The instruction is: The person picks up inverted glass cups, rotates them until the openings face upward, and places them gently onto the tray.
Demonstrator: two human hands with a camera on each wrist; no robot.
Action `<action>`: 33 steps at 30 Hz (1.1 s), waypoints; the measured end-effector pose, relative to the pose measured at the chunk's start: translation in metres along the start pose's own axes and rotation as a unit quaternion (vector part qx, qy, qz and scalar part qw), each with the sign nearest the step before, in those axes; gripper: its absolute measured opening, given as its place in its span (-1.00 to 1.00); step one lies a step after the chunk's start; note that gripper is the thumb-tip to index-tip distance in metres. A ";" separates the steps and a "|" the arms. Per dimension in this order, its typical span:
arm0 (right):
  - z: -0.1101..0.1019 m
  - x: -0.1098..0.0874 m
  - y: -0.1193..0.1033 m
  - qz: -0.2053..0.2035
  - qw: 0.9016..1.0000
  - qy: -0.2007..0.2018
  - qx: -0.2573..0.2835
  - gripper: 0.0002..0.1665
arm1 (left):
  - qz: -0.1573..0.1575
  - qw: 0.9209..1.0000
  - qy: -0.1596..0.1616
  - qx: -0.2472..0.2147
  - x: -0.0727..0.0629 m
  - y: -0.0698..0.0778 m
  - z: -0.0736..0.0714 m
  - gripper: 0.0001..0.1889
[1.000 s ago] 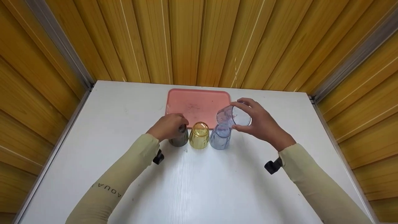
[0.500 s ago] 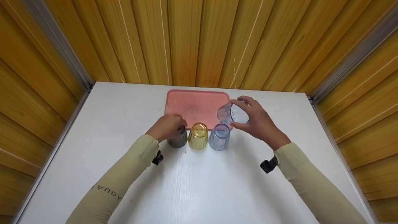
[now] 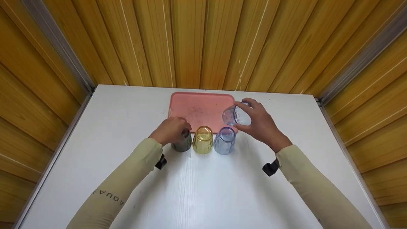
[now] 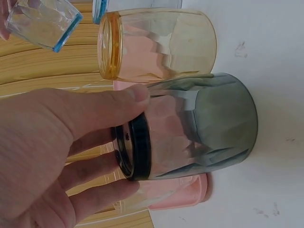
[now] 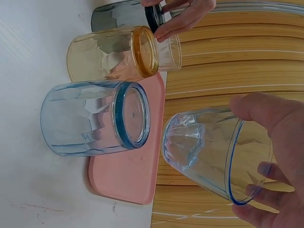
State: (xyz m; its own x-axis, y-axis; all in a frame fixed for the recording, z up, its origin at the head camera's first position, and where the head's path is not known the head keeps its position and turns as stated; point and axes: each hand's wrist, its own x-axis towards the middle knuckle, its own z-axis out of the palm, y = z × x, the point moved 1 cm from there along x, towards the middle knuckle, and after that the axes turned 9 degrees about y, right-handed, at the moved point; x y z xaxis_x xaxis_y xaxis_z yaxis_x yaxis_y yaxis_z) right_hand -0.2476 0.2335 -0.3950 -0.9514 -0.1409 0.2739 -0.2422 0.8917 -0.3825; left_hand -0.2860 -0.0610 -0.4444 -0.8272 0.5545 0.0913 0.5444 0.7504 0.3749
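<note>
My left hand point(image 3: 171, 129) grips the dark base of a grey glass point(image 3: 181, 145), which stands upside down on the table; its thumb lies on one side of that base in the left wrist view. Beside it are an upside-down yellow glass point(image 3: 203, 145) and an upside-down blue glass point(image 3: 224, 145), in a row. Held at its rim by my right hand point(image 3: 261, 124), a second bluish glass point(image 5: 199, 147) is tilted on its side in the air. This glass hangs over the right end of a pink tray point(image 3: 198, 106), apart from the blue glass below.
Behind the grey and yellow glasses, a clear glass point(image 5: 172, 52) shows partly in the right wrist view. The white table point(image 3: 197, 194) meets wood-patterned walls point(image 3: 187, 44) at its back and sides.
My right hand has shifted a little to the left with the bluish glass, whose mouth has turned further away from the head view. My left hand stays on the grey glass.
</note>
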 end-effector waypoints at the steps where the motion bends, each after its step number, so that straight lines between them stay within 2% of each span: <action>1: 0.001 0.000 0.000 0.002 1.000 -0.002 -0.001 -0.06 | 0.004 1.000 0.001 0.002 0.000 0.000 0.000 -0.71; 11: 0.007 0.003 -0.001 0.020 1.000 -0.009 -0.006 -0.05 | 0.013 1.000 0.000 0.003 0.001 -0.002 0.001 -0.68; 20: 0.014 0.008 0.001 0.044 0.999 -0.019 -0.013 -0.06 | -0.006 1.000 -0.001 -0.005 0.003 0.000 0.001 -0.65; 24: 0.015 0.010 0.004 0.040 0.999 -0.023 -0.005 -0.06 | 0.014 1.000 0.008 0.002 0.006 0.001 0.002 -0.72; 27: 0.016 0.011 0.005 0.035 0.999 -0.027 -0.002 -0.06 | 0.018 1.000 0.010 0.004 0.007 0.001 0.003 -0.73; 33: 0.018 0.013 0.007 0.036 0.999 -0.026 -0.011 -0.06 | 0.000 1.000 0.001 0.003 0.009 0.001 0.004 -0.67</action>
State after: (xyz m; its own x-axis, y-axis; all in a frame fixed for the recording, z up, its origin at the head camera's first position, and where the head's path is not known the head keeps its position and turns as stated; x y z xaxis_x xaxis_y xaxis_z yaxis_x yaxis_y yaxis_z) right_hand -0.2654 0.2303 -0.4102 -0.9747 -0.0977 0.2008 -0.1695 0.9093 -0.3800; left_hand -0.2920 -0.0541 -0.4466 -0.8273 0.5540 0.0934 0.5456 0.7527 0.3684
